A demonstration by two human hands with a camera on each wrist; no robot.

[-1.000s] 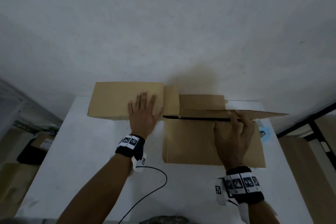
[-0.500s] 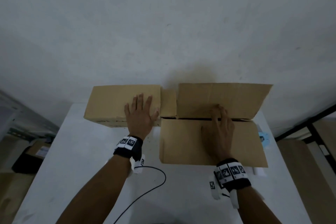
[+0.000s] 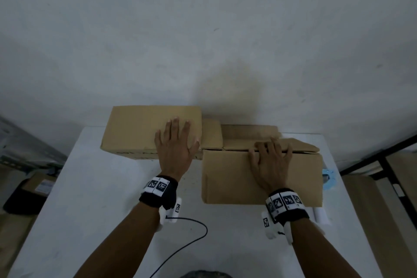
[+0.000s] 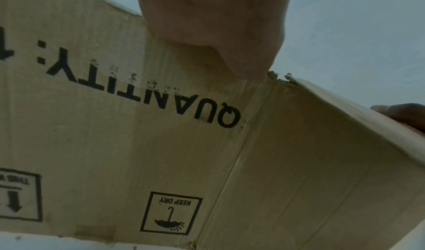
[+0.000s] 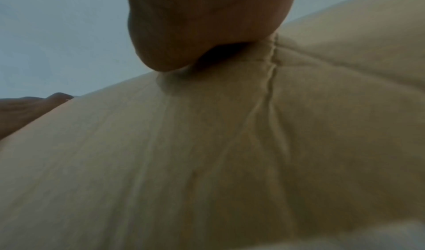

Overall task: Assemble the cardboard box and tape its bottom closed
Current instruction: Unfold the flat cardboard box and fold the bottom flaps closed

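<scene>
1. I am pressing my left hand (image 3: 177, 149) flat, fingers straight and spread, on the top face of the cardboard box (image 3: 151, 131) lying on the white table (image 3: 94, 210).
2. My right hand (image 3: 270, 165) is resting on the near flap (image 3: 259, 176), its fingers (image 3: 261, 149) curling over that flap's far edge, where the far flap (image 3: 300, 145) is lying low just behind.
3. Risk, as I judge it: the flaps are creased and springy, so if I am lifting the right hand to fetch tape, they may pop open; uneven pressure could buckle the panel.
4. The blue tape roll (image 3: 328, 178) is sitting partly hidden behind the flap at the table's right edge, so reaching for it may nudge it off.
5. In the left wrist view I am reading upside-down print on the side panel (image 4: 138, 145): "QUANTITY:", a "KEEP DRY" umbrella box, and an arrow symbol whose words are cut off.
</scene>
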